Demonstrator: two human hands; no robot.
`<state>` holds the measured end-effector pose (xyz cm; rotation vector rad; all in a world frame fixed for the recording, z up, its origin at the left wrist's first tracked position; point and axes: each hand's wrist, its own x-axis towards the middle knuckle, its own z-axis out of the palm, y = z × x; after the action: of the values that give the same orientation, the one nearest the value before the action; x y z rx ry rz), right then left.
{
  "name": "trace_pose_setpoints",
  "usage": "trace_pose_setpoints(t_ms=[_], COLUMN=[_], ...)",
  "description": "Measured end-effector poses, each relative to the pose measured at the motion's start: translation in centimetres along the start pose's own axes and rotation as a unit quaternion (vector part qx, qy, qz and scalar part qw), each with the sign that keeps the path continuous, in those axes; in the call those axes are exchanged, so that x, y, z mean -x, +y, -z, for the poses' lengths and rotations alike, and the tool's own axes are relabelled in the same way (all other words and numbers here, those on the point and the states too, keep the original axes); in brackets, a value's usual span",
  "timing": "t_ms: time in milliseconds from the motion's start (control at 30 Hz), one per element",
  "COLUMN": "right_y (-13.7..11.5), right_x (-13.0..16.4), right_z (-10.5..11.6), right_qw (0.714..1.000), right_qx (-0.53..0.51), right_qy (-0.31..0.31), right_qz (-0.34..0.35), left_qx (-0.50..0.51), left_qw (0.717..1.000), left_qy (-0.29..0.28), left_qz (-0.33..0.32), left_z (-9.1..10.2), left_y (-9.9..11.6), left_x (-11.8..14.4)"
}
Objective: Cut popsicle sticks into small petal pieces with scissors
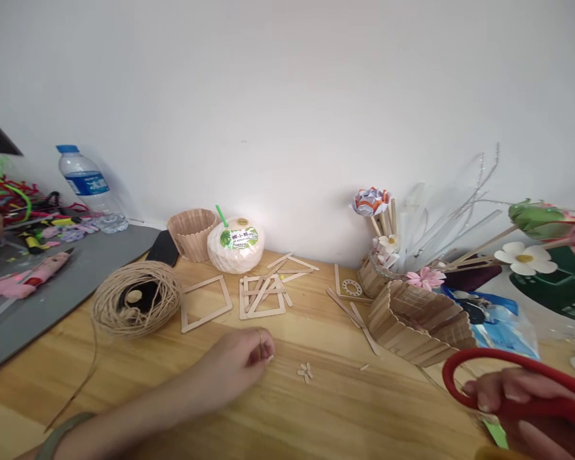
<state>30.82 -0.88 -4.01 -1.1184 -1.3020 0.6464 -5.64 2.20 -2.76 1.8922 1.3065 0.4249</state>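
Wooden chips lie mid-worktop near the front edge, just beside my left hand, whose fingers are pinched shut on what looks like one more tiny piece. My right hand, at the front right corner, is clenched through the red scissors. I judge I'm trimming and laying out petals; next needs precise placement.

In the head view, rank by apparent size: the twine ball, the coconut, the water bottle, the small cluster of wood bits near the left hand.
1. Twine ball, widest, though nearest the camera.
2. Coconut and water bottle look about alike; the bottle stands farther off, so no ranking.
3. Wood bits, by far the smallest, just right of the left hand.
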Motion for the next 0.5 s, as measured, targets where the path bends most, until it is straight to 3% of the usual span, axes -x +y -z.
trace_pose_setpoints(t_ms=[100, 200, 300, 500], right_y=[-4.5, -6.3, -5.9, -5.1], right_x=[-0.6, -1.2, -1.4, -1.6], right_z=[-4.9, -7.0, -6.5, -2.6], right_qw=[0.994, 0.992, 0.991, 0.986], right_qx=[-0.098, -0.113, -0.103, -0.121], right_qy=[0.051, 0.052, 0.077, 0.115], right_qz=[0.011, 0.028, 0.035, 0.016], left_qx=[0.004, 0.015, 0.041, 0.104], left_qw=[1.0, 0.999, 0.999, 0.994], left_qy=[0.019, 0.028, 0.02, -0.018], left_qz=[0.005, 0.003, -0.003, -0.002], left_z=[0.5, 0.8, 1.0, 0.5], left_y=[0.1, 0.2, 0.3, 1.6], left_x=[-0.9, -1.6, -2.3, -4.4])
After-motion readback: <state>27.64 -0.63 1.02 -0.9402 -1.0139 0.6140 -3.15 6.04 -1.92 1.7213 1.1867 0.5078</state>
